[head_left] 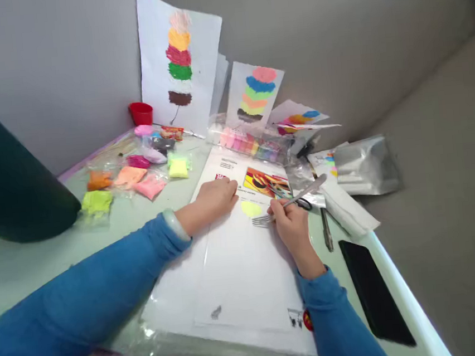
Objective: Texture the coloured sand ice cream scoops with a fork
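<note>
My right hand (292, 226) is closed around a metal fork (294, 199). The tines point left and sit low over the paper, right beside the lower edge of a flat pale-yellow disc (251, 208). My left hand (216, 199) rests on the white paper (247, 278), left of the disc, with its fingers curled in. Its fingertips are hidden, so I cannot see whether anything is under them. A printed colour picture (265, 182) lies just above the disc. Behind my right hand are scissors (304, 204), partly covered.
Several bags of coloured clay (128, 177) lie to the left, near a dark green cylinder (10, 172) and a red cup (141, 113). Painted sheets (206, 30) lean on the wall. A black phone (377, 293), a pen (326, 231) and a silver pouch (364, 166) are at right.
</note>
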The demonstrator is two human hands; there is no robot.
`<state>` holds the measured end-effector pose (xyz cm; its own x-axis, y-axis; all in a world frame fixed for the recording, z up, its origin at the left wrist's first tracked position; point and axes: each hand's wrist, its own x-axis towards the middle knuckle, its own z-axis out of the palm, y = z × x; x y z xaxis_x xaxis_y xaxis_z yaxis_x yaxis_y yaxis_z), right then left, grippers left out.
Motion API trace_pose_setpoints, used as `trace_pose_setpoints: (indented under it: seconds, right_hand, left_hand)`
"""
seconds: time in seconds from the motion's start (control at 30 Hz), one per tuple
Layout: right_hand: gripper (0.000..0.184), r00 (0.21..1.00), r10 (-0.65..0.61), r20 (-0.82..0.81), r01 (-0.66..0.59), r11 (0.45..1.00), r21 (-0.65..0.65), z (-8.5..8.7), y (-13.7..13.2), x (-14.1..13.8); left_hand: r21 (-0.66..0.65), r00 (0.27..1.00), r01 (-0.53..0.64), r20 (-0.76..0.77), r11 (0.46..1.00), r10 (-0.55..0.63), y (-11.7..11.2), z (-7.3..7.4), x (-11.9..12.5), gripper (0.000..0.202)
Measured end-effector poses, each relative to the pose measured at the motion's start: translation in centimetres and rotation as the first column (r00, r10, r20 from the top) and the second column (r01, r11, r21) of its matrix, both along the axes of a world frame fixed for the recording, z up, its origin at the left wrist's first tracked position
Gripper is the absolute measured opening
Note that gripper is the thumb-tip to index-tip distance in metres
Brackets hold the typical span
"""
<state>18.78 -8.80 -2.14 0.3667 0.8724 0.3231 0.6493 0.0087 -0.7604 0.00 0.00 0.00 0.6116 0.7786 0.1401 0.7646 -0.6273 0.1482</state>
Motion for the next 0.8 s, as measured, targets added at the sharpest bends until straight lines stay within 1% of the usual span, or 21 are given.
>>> trace_pose_setpoints:
  seconds: [0.13, 0.3, 0.6, 0.8]
  right_hand:
    - [0.04, 1.0, 0.003, 0.016, -0.003, 1.0, 0.006, -0.01, 0.04, -0.08]
    - [0.039, 1.0, -0.002, 0.011, 0.001, 1.0, 0.023, -0.01, 0.01, -0.12]
    - [0.04, 1.0, -0.01, 0.007, 0.01, 1.0, 0.011, 0.07, -0.09, -0.11]
    - [0.039, 1.0, -0.007, 0.002, 0.007, 1.0, 0.012, 0.14, -0.1, -0.18]
  left_hand:
    - [-0.008, 1.0, -0.004, 0.0, 1.0, 0.004, 0.04, 0.15, 0.05, 0.024]
    - [-0.01, 1.0, 0.001, 0.015, 1.0, -0.001, 0.19, -0.1, 0.03, 0.023]
    - [-0.031, 1.0, -0.004, 0.026, 1.0, 0.005, 0.22, -0.09, 0.01, 0.022]
    - [-0.019, 0.999, -0.005, 0.032, 1.0, 0.006, 0.26, -0.14, 0.07, 0.022]
